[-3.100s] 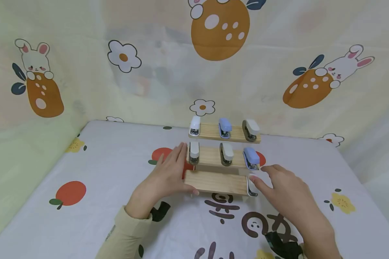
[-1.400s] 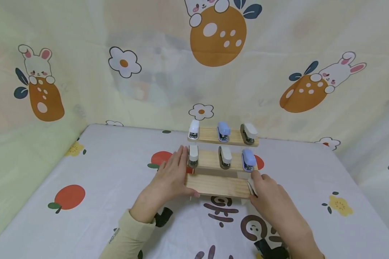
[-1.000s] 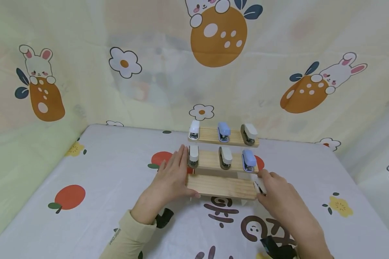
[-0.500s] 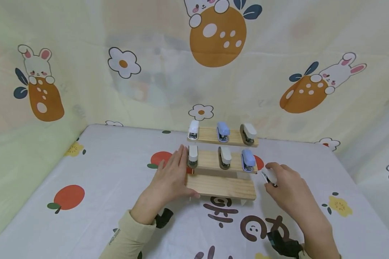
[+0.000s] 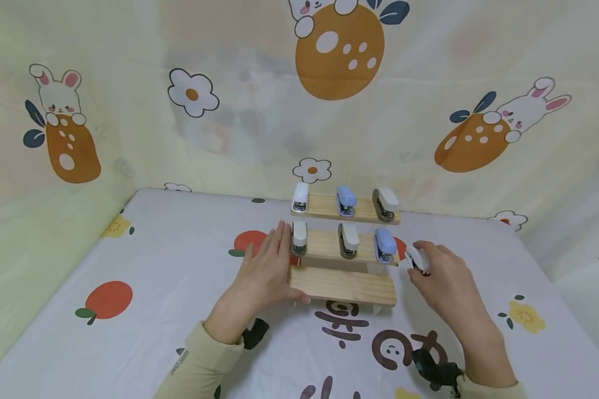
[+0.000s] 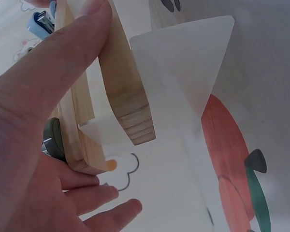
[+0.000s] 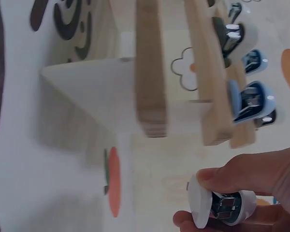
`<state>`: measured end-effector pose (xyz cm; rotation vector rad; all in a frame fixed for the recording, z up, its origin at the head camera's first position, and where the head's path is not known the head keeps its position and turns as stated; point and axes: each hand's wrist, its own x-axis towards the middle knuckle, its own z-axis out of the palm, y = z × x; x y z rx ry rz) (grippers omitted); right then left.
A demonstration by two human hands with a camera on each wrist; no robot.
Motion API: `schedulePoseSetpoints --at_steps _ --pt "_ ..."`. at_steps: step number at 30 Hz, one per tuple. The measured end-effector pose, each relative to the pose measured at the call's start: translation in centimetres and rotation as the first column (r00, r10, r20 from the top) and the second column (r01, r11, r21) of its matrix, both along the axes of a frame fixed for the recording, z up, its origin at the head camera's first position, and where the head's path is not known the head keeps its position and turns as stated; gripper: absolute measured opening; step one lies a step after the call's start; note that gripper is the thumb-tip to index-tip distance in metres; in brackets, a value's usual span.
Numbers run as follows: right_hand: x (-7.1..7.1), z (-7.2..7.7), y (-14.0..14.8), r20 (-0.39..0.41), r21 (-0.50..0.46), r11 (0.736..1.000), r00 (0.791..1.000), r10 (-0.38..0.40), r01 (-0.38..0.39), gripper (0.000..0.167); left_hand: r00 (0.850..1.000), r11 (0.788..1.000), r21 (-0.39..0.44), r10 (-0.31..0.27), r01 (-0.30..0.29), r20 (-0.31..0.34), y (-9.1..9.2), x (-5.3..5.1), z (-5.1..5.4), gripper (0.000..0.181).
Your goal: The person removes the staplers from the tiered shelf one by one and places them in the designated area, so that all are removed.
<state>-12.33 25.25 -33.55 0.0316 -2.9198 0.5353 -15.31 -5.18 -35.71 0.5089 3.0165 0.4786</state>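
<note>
A three-step wooden rack stands on the cloth, its lowest board bare. On the middle board sit two grey-white staplers and a blue stapler. The top board carries a white stapler, a blue stapler and a grey-white stapler. My left hand rests against the rack's left end, fingers straight, thumb at the lowest board. Right of the rack, my right hand holds a white stapler between thumb and fingers, apart from the boards.
A white cloth with fruit and flower prints covers the table. Behind it hangs a printed curtain. Clear side panels support the boards.
My right hand has taken the white stapler off the right end of the lowest board and carried it right, then slightly up. The left hand keeps its place at the rack.
</note>
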Motion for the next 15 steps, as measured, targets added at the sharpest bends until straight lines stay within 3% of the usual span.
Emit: schedulePoseSetpoints --at_steps 8,15 --pt "-1.4 -1.5 0.8 0.078 0.009 1.0 0.997 -0.014 0.013 0.052 1.0 0.998 -0.063 0.0 -0.001 -0.02 0.2 0.0 0.2 0.143" --pt "-2.3 -2.6 1.5 0.206 0.006 0.999 0.978 -0.032 0.031 0.052 0.994 0.987 -0.157 -0.03 0.013 -0.11 0.2 0.0 0.2 0.144"
